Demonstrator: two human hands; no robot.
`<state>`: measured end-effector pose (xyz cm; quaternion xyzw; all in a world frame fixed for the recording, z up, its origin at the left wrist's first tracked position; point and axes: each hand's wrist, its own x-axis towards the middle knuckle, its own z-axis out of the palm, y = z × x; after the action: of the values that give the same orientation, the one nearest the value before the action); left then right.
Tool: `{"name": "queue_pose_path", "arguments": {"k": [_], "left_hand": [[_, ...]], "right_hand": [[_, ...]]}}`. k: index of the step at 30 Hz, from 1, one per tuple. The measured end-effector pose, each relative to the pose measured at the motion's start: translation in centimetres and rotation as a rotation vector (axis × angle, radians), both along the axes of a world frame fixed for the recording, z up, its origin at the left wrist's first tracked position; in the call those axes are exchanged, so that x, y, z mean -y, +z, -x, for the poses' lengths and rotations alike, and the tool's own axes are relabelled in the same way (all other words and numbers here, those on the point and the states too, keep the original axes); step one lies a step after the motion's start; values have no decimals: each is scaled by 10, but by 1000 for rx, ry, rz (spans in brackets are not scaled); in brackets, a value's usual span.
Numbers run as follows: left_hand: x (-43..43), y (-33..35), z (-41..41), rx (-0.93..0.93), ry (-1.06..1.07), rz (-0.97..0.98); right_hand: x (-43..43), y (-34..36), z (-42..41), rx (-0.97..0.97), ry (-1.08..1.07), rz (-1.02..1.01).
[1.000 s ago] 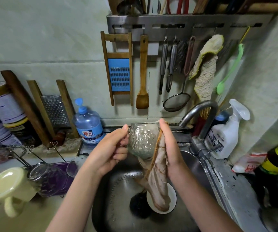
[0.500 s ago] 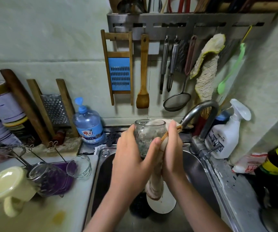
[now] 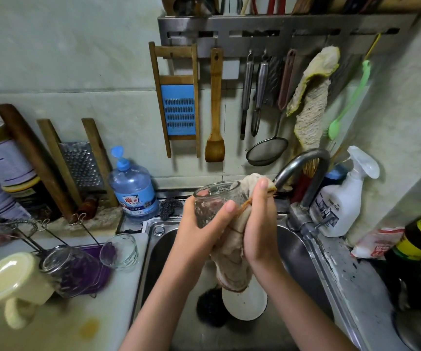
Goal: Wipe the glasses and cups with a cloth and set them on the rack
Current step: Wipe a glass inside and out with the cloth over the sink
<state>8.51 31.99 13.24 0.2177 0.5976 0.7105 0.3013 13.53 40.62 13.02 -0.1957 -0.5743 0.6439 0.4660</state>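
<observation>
Above the steel sink [image 3: 303,252], my left hand [image 3: 199,234] grips a clear textured glass [image 3: 217,198], held upright with its mouth up. My right hand [image 3: 260,224] presses a beige cloth [image 3: 232,264] against the glass's right side; the cloth's top bunches over the rim and its tail hangs down toward the sink. On the counter at left, a wire rack [image 3: 19,229] over a purple tray holds a cream mug [image 3: 14,285] and an upturned glass [image 3: 62,267]. Another small glass [image 3: 119,252] stands beside the tray.
A white bowl [image 3: 245,302] and a dark scrubber [image 3: 210,310] lie in the sink. The faucet [image 3: 303,171] arches just right of my hands, with a white spray bottle [image 3: 341,201] behind it. A blue water bottle [image 3: 133,191] stands by the wall. Utensils hang from the wall rail [image 3: 280,29].
My left hand moved from the glass's side to wrap around its front. The cloth, hanging loose before, is now bunched against the glass and over its rim under my right hand.
</observation>
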Motion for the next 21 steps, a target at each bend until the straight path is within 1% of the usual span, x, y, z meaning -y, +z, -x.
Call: {"name": "queue_pose_path", "arguments": {"k": [1,2,4,5,6,7,9,10,12,13,14,15,16,17,18,21], "left_hand": [[0,-1,1,26,-11,-19],[0,-3,2,38,-13,-40],[1,-6,3,41,-6,-66],[1,-8,3,45,-11,-69],[2,-10,3,48,-19,-71],[3,-13,3,48,-22,-71],[6,-17,4,50,7,-61],[5,-19,6,54,23,-55],[2,-21,5,59,41,-53],[-1,-21,5,46,53,-53],[-3,-20,5,20,68,-44],[-8,-18,6,-13,83,-32],[-10,-16,6,-49,91,-22],[-11,-14,6,-89,89,-14],[-10,-13,6,-126,88,-13],[-3,-13,6,-192,88,-12]], "right_hand": [[-4,0,-1,12,12,48],[-7,1,-2,9,45,137],[-11,12,-2,-12,148,439],[-15,18,-2,19,148,592],[-20,24,-4,79,96,679],[-24,30,-5,113,31,707],[-22,49,-16,117,-32,652],[-19,56,-20,126,-36,561],[-4,61,-20,179,-6,309],[5,57,-18,172,66,151],[10,46,-14,198,151,-46],[12,35,-12,270,192,-269],[14,26,-12,380,178,-506],[13,16,-11,467,128,-701],[15,12,-12,493,84,-811],[24,0,-18,445,-36,-1005]]}}
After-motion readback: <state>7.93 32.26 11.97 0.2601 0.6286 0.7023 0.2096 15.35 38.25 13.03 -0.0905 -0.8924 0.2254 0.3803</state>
